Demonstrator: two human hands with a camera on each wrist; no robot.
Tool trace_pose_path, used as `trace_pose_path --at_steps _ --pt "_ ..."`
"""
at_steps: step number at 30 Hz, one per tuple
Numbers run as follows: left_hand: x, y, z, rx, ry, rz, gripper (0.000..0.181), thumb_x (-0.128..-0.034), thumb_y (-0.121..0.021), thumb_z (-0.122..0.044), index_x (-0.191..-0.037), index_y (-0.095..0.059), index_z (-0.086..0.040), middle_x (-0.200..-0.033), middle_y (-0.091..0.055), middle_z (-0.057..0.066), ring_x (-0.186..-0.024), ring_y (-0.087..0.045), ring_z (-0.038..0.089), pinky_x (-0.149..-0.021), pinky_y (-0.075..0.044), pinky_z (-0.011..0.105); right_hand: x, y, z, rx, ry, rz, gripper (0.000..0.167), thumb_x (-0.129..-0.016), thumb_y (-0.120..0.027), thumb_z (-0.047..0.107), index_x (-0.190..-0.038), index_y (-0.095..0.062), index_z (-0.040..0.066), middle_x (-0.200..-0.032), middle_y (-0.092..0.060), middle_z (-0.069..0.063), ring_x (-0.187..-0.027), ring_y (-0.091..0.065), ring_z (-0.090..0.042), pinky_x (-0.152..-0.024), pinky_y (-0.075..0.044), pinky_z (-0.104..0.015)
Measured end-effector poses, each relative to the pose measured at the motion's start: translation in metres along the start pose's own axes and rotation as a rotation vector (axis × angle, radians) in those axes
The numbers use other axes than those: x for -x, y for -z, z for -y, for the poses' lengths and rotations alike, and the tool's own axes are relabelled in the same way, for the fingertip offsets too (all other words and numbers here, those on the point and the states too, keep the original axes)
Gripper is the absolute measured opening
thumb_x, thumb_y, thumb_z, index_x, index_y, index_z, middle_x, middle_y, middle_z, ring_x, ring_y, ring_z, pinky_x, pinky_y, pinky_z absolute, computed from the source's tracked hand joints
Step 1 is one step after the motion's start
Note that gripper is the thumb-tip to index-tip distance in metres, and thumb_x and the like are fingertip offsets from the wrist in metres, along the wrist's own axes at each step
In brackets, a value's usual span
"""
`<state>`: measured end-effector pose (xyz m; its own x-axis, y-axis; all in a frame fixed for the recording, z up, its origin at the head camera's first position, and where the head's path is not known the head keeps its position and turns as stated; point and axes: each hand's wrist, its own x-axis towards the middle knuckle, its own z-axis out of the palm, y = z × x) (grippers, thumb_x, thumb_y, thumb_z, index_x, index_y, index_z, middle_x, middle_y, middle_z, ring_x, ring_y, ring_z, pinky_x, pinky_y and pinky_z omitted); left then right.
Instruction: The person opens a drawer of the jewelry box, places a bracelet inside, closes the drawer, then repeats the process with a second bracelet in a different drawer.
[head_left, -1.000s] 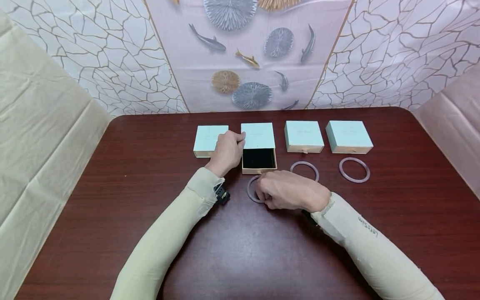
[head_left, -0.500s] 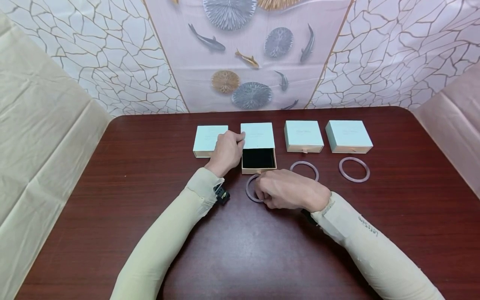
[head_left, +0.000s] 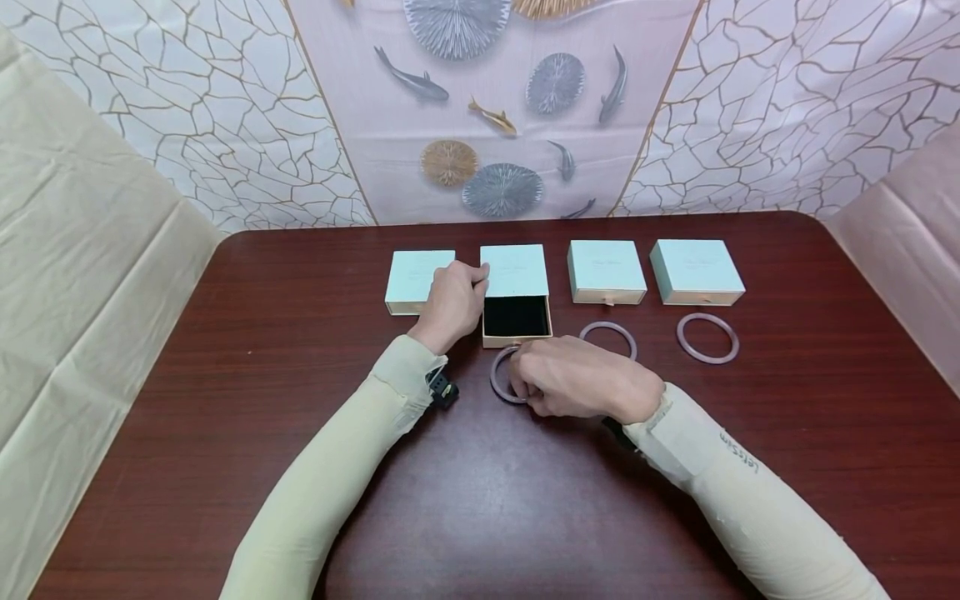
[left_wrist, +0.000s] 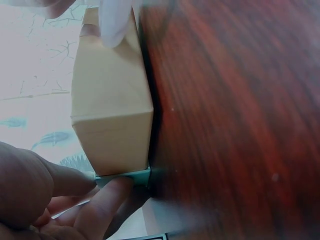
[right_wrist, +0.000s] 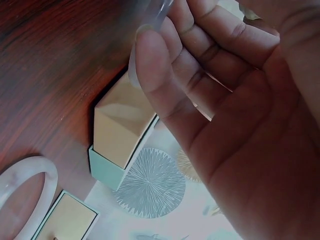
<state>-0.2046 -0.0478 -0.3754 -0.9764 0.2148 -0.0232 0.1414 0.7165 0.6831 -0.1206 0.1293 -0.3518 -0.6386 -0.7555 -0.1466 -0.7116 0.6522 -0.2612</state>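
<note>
A mint-green drawer box has its drawer pulled out towards me, showing a black lining. My left hand grips the left side of that box's sleeve; its fingers wrap the mint edge in the left wrist view. Just in front of the drawer, my right hand pinches a pale purple bangle by its right side. That bangle shows between thumb and fingers in the right wrist view. My right hand hides part of the bangle and the drawer's front corner.
One closed mint box stands to the left, partly behind my left hand. Two more, a middle box and a far right box, stand to the right. A second bangle and a third bangle lie before them on the brown table.
The pinched bangle has shifted very slightly towards the open drawer. Both hands stay nearly still, and the boxes and other bangles keep their places.
</note>
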Motion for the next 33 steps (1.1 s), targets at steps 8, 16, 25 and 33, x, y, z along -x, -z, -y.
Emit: trace_pose_path --at_steps 8,16,25,33 --pt "-0.0003 -0.0003 0.0008 0.007 0.004 -0.001 0.036 -0.1087 -0.049 -0.017 -0.144 -0.059 -0.015 -0.129 -0.071 0.007 -0.045 -0.040 0.012 -0.050 -0.035 0.023 0.0009 0.0015 0.0005 -0.002 0.009 -0.005 0.035 -0.076 -0.071 -0.002 -0.060 -0.054 0.024 -0.064 -0.045 0.013 -0.063 -0.040 -0.005 -0.055 -0.035 -0.023" --pt "-0.0002 0.0004 0.0004 0.004 0.006 -0.001 0.036 -0.1087 -0.049 -0.017 -0.144 -0.059 -0.016 -0.108 -0.073 0.010 -0.045 -0.041 0.012 -0.049 -0.034 0.023 0.0021 0.0042 0.0010 0.022 0.018 -0.019 0.032 -0.077 -0.071 -0.001 -0.063 -0.058 0.024 -0.068 -0.049 0.012 -0.065 -0.045 -0.006 -0.056 -0.039 -0.023" --pt "0.0006 0.0016 0.0008 0.008 -0.009 0.003 0.036 -0.1087 -0.049 -0.017 -0.144 -0.059 -0.015 -0.098 -0.071 0.010 -0.043 -0.040 0.013 -0.048 -0.034 0.024 0.0031 0.0053 0.0008 0.036 0.027 -0.027 0.026 -0.080 -0.072 -0.001 -0.071 -0.063 0.021 -0.075 -0.055 0.010 -0.068 -0.051 -0.007 -0.059 -0.044 -0.023" --pt "0.0009 0.0018 0.0002 0.006 -0.020 0.000 0.036 -0.1085 -0.050 -0.017 -0.143 -0.059 -0.014 -0.111 -0.074 0.010 -0.043 -0.039 0.013 -0.048 -0.034 0.023 0.0044 0.0072 0.0028 0.034 0.021 -0.039 0.028 -0.079 -0.071 -0.001 -0.070 -0.062 0.024 -0.077 -0.055 0.011 -0.068 -0.051 -0.006 -0.059 -0.044 -0.023"
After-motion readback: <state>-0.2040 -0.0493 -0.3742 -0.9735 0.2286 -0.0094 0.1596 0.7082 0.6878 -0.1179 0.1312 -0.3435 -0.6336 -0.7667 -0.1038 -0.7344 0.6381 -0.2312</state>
